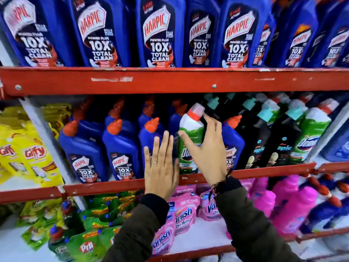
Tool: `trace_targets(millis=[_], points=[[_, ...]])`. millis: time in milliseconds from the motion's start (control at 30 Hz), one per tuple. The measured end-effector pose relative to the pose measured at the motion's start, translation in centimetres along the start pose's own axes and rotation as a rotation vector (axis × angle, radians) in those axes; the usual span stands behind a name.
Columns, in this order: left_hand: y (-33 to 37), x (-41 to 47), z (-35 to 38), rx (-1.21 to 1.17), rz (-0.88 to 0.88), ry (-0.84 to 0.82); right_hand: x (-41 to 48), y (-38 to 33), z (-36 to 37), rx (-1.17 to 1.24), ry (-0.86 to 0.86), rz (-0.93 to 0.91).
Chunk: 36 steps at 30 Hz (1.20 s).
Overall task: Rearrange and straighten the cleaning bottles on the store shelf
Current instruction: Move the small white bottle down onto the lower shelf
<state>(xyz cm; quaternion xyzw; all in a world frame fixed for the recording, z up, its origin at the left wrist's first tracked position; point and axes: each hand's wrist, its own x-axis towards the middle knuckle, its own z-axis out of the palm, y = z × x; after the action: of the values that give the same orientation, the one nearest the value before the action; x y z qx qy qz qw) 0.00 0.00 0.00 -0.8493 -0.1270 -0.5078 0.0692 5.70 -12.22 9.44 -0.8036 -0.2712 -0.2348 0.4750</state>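
A white and green Domex bottle [190,140] with a red collar and clear cap stands on the middle shelf [94,188], among blue Harpic bottles [120,146]. My right hand [209,150] wraps its body from the right, thumb across the green label and fingers behind it. My left hand [160,167] is flat with fingers straight, pressed against the blue Harpic bottle just left of the Domex bottle. A second Domex bottle [309,140] stands at the right end of the shelf, past black Spic bottles [258,144].
Large Harpic bottles [158,33] fill the top shelf above a red rail [170,80]. Yellow Giffy pouches [28,154] hang at left. Below are green Pril packs [88,244], pink Vanish pouches [181,214] and pink bottles [294,205].
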Motion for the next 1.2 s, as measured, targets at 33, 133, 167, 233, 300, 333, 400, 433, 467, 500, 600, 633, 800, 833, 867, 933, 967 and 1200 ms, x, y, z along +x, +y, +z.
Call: trace_targets(millis=[33, 133, 167, 233, 300, 333, 400, 433, 467, 500, 600, 633, 800, 833, 867, 933, 967, 1200], points=[[-0.2, -0.4, 0.6, 0.034, -0.015, 0.008, 0.2, 0.1, 0.4, 0.007, 0.015, 0.032], [-0.6, -1.8, 2.2, 0.064, 0.011, 0.028, 0.2, 0.2, 1.1, 0.03, 0.007, 0.068], [-0.6, -2.0, 2.9, 0.048, 0.015, 0.022, 0.2, 0.4, 1.4, 0.05, 0.006, 0.063], [-0.8, -2.1, 3.9, 0.031, 0.016, 0.015, 0.1, 0.6, 1.6, 0.091, 0.006, 0.045], [-0.8, -2.7, 4.8, 0.064, 0.031, 0.044, 0.0, 0.7, 1.3, 0.14, 0.019, 0.034], [-0.9, -3.0, 5.2, 0.076, 0.037, 0.043, -0.2, 0.6, 1.1, 0.167, 0.035, 0.034], [-0.8, -3.5, 6.0, 0.105, 0.081, 0.059, -0.3, 0.2, 0.5, 0.202, 0.103, 0.005], [-0.9, -3.7, 6.3, 0.125, 0.096, 0.063, -0.2, -0.2, 0.1, 0.211, 0.141, -0.02], [-1.0, -3.9, 6.4, 0.133, 0.101, 0.06, -0.1, -0.5, -0.4, 0.212, 0.168, -0.042], [-0.9, -4.0, 6.5, 0.141, 0.1, 0.055, 0.0, -0.7, -0.9, 0.215, 0.183, -0.053], [-0.8, -4.1, 6.6, 0.111, 0.081, 0.061, -0.3, -0.8, -2.6, 0.223, 0.169, -0.038], [-0.9, -4.1, 6.6, 0.111, 0.083, 0.056, -0.8, -0.6, -3.0, 0.23, 0.154, -0.022], [-0.8, -4.2, 6.6, 0.13, 0.081, 0.06, -5.4, 3.1, -3.1, 0.18, 0.076, 0.087], [-0.8, -4.2, 6.5, 0.135, 0.078, 0.055, -6.7, 4.2, -2.6, 0.167, 0.044, 0.111], [-0.8, -4.1, 6.5, 0.134, 0.077, 0.052, -7.8, 5.3, -2.0, 0.149, 0.015, 0.128], [-0.7, -4.1, 6.4, 0.149, 0.07, 0.047, -10.2, 7.6, -0.6, 0.125, -0.041, 0.159], [-0.7, -4.1, 6.4, 0.165, 0.069, 0.045, -11.3, 8.8, 0.2, 0.122, -0.073, 0.174], [-0.7, -3.8, 6.4, 0.184, 0.05, 0.044, -16.4, 14.9, 4.5, 0.012, -0.285, 0.273]])
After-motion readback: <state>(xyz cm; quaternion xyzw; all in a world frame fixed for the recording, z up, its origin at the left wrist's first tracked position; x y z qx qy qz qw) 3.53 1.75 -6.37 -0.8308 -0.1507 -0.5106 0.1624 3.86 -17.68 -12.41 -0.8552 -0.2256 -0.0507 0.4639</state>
